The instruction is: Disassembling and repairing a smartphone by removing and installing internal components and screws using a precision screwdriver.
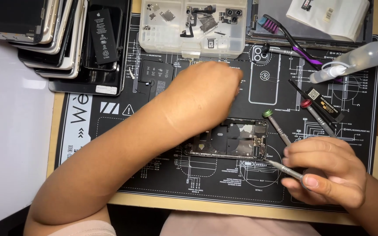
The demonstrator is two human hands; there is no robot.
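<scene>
An opened phone frame lies on the black repair mat, its inner parts bare. My left hand reaches across the mat above the frame, fingers curled down near the mat's middle; what it holds is hidden. My right hand grips a grey screwdriver, whose tip points at the frame's lower right corner.
A clear parts tray with small phone parts stands at the back. Stacked phones and a loose battery sit back left. A green-capped screwdriver, a red-capped one, a purple toothbrush and a spray bottle lie right.
</scene>
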